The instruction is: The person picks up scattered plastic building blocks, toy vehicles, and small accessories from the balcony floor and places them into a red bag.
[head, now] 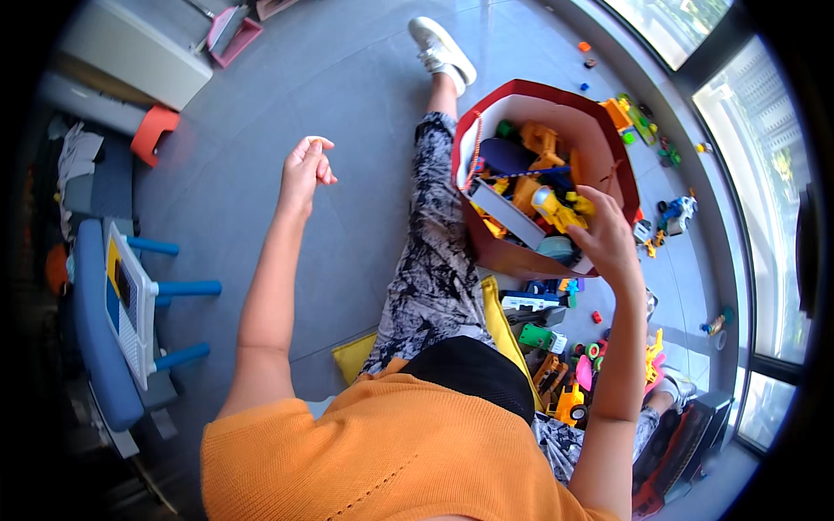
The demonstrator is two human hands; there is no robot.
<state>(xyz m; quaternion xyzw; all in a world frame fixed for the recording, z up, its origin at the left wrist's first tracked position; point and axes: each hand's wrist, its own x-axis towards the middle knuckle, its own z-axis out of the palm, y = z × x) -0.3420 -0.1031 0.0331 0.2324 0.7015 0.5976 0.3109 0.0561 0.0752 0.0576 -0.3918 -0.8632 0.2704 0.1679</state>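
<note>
Over the floor, to the left of my outstretched leg, my left hand (309, 160) is raised with its fingers curled and nothing visible in it. My right hand (607, 229) reaches over the near right rim of a red bag with a white inside (589, 124). Its thumb and fingers are around a yellow toy vehicle (554, 208) that lies at the top of the pile. Also in the bag are a grey flat piece (507, 211), a dark blue rounded piece (505, 156), an orange-yellow toy (541, 140) and a blue strip (531, 172).
Toy vehicles lie by my right arm, among them a yellow one with black wheels (569, 407) and a green-and-white truck (541, 337). More toys, including a white-and-blue vehicle (679, 213), lie along the window side. A small blue-legged table (133, 306) and a pink dustpan (236, 42) stand left.
</note>
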